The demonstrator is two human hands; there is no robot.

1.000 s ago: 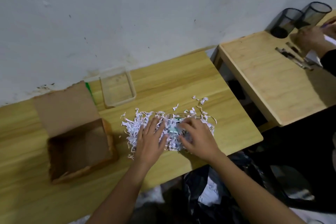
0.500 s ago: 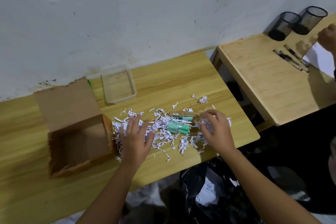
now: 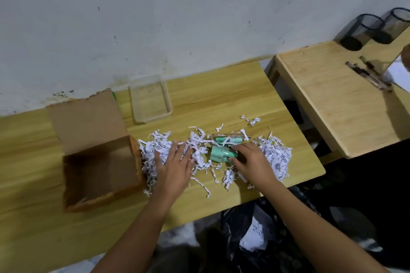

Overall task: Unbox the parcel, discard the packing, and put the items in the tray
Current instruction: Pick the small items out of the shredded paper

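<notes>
A: While the right hand (image 3: 250, 162) has its fingertips on the green item (image 3: 218, 154), I can't tell if the grip has closed on it or only rests there. What worries you?

B: Paper strands. The shredded paper (image 3: 275, 155) lies on and around that item, so if it is lifted as it lies, strips may ride along and end up in the tray (image 3: 169, 110).

A: And the left hand (image 3: 175, 168)?

B: Flat, fingers spread, pressing on the shreds beside the open box (image 3: 99, 168). It grasps nothing. If it sweeps toward the front edge of the worktop (image 3: 221, 95), loose strips could drop to the floor rather than into the black bag (image 3: 255, 239) hanging below that edge.

A: There is a second item?

B: Yes, a clear packet with green pieces (image 3: 230, 138) just behind the first, half under a few strips. My guess is it could be gathered up with the packing and thrown out by mistake, since the shreds partly hide it.

A: Where is the tray?

B: Toward the back edge, against the wall, with nothing in it, well apart from the hands. Carrying the item there passes over the shreds; a loose hold could let it fall back among them.

A: The box?

B: It stands at the left, flap up, seemingly emptied.
</notes>
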